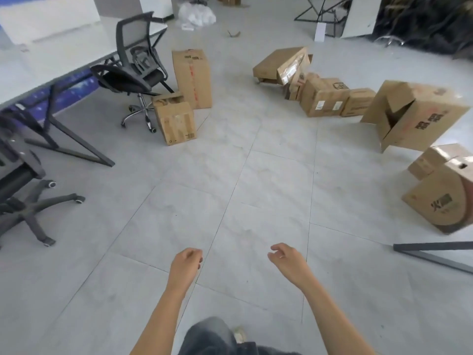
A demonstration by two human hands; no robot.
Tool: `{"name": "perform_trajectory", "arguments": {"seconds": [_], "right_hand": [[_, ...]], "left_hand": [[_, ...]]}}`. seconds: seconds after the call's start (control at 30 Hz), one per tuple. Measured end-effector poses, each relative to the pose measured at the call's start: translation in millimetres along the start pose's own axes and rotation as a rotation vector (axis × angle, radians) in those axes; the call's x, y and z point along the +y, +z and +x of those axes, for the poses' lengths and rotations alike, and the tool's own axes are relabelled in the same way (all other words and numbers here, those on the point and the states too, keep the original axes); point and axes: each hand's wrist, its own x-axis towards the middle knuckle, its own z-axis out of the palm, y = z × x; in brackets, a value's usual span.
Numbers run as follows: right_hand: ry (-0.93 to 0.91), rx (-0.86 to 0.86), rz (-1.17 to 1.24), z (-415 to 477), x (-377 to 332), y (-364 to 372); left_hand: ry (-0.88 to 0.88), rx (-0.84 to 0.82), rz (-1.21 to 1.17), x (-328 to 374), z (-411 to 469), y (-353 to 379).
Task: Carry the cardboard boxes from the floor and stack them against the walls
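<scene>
Several cardboard boxes lie scattered on the grey tiled floor. A tall box point(192, 78) stands upright beside a smaller box point(175, 121) near the office chair. A tipped box with open flaps point(280, 65) lies further right, followed by a row of small boxes point(323, 97). A large open box point(414, 116) rests tilted at the right, and another box point(440, 193) sits below it. My left hand point(185, 263) and my right hand point(288, 260) hang over bare floor, fingers loosely curled, holding nothing. Both are well short of every box.
A black mesh office chair point(135, 70) stands by a white table point(64, 60) at the left. Another chair base point(28, 206) sits at the lower left. A dark metal bar point(432, 251) lies at the right. A plastic bag point(195, 14) lies at the back.
</scene>
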Motion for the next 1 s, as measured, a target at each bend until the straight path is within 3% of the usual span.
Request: {"name": "perform_trajectory", "arguments": {"seconds": [0.23, 0.53, 0.8, 1.0], "right_hand": [[0.045, -0.033, 0.013, 103.4, -36.7, -26.8], [0.047, 0.168, 0.171, 271.8, -142.4, -80.9], [0.173, 0.184, 0.199, 377.0, -159.9, -121.6], [0.182, 0.242, 0.272, 508.6, -170.1, -208.1]], "left_hand": [[-0.025, -0.123, 0.068, 63.2, 108.7, 32.7], [0.07, -0.127, 0.079, 216.2, 301.5, 27.6], [-0.001, -0.392, 0.272, 279.7, 403.0, 105.1], [0.024, -0.359, 0.316, 363.8, 510.0, 174.6]]}}
